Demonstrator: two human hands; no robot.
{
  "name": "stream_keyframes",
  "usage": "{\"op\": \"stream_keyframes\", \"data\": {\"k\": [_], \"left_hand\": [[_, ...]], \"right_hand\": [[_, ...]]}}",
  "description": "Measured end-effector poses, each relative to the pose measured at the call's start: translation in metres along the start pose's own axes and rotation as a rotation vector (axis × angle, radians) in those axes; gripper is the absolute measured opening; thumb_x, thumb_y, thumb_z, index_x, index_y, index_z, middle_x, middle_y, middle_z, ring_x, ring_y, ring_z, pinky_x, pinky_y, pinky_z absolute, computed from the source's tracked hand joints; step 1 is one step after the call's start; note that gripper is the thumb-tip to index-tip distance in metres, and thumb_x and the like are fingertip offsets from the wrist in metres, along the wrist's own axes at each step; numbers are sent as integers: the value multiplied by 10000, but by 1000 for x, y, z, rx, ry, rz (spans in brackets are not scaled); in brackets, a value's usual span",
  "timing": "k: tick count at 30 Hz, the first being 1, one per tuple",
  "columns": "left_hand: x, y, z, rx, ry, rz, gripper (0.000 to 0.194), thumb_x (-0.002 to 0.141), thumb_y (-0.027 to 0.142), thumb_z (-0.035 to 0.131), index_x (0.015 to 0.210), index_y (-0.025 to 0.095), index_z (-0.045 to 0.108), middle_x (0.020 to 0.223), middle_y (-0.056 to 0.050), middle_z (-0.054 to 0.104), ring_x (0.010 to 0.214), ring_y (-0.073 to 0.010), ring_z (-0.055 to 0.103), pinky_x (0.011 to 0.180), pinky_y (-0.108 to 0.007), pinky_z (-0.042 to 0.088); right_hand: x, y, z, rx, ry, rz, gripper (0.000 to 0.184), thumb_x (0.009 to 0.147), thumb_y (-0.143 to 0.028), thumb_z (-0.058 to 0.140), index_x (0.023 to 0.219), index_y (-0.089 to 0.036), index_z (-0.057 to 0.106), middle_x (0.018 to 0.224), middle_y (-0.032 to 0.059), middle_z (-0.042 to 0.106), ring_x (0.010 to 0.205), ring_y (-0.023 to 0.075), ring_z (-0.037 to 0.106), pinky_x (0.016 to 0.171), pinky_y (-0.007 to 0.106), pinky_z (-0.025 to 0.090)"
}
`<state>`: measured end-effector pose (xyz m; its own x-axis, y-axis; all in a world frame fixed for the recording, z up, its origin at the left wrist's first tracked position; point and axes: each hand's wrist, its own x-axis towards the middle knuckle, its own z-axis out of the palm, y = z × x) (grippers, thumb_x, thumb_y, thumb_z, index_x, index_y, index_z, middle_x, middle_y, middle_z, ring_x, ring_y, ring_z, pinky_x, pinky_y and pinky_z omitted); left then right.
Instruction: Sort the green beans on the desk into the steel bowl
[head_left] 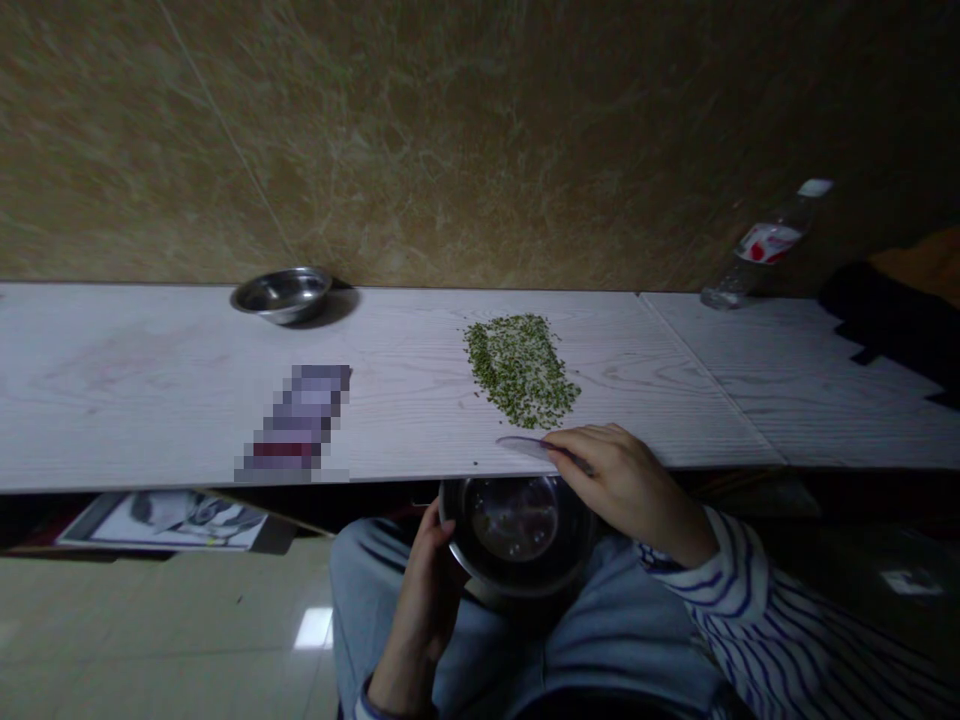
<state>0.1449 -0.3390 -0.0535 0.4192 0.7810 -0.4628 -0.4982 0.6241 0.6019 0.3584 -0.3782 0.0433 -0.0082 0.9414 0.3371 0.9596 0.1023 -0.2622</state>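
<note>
My left hand grips the rim of a deep metal bowl at its left side, thumb over the edge. The bowl sits over my lap just under the table edge, and its inside looks shiny with small bright spots. In the fingers of my right hand is a thin, translucent, flat piece with a rounded end; its exact kind is unclear. That piece is near the table's front edge, close to a spread patch of small green bits mixed with white. A few stray bits lie around the patch.
A shallow metal bowl stands at the back left of the white wood-grain table. A blurred-out purple object lies nearer. Against the wall stands a plastic bottle, with dark cloth further right. Below is a shelf with a picture.
</note>
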Motion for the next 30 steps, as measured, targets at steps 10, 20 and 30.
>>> {"op": "stream_keyframes", "data": {"k": [10, 20, 30], "left_hand": [[-10, 13, -14, -4, 23, 46, 455, 776, 263, 647, 1228, 216, 630, 1115, -66, 728, 1154, -300, 600, 972, -405, 450], [-12, 12, -21, -11, 11, 28, 520, 782, 266, 650, 1297, 215, 597, 1159, -79, 716, 1167, -316, 593, 996, -421, 439], [-8, 5, -16, 24, 28, 8, 516, 780, 287, 643, 1286, 197, 595, 1146, -110, 718, 1151, -322, 605, 928, -412, 475]], "right_hand": [[17, -23, 15, 67, -113, -89, 184, 948, -198, 511, 1011, -208, 684, 972, 47, 742, 906, 194, 669, 794, 337, 426], [1, -23, 5, 104, -117, -120, 161, 939, -188, 528, 992, -207, 678, 935, 28, 747, 860, 184, 674, 778, 337, 438], [-12, 23, -5, -23, 40, -5, 212, 930, -203, 512, 1014, -210, 707, 1003, 60, 755, 890, 202, 701, 816, 354, 533]]}}
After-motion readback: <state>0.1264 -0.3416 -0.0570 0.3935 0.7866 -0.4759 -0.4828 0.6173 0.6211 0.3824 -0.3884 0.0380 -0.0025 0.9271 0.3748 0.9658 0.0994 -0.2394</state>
